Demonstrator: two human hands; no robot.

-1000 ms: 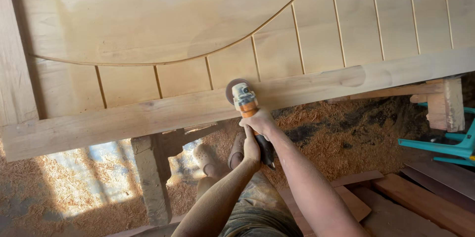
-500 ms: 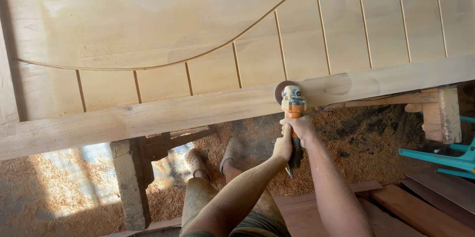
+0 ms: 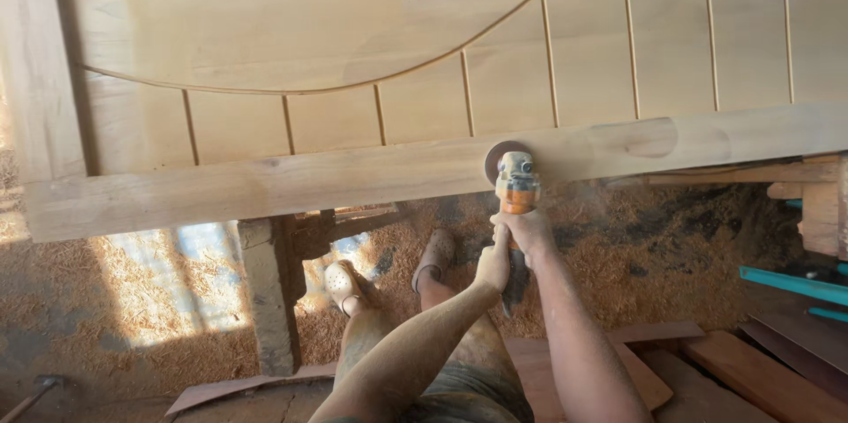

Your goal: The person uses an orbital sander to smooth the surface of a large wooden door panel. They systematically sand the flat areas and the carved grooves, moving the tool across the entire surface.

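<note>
Fingers (image 3: 528, 227) of both my hands wrap tight around the orange grinder (image 3: 516, 183), whose disc has slid rightward along the door's bottom rail (image 3: 265, 185), leaving smoothed wood behind it.

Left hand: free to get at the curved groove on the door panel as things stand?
Probably not right now: the left hand grips the angle grinder with the right hand. The curved groove lies across the bottom rail, unobstructed.
</note>
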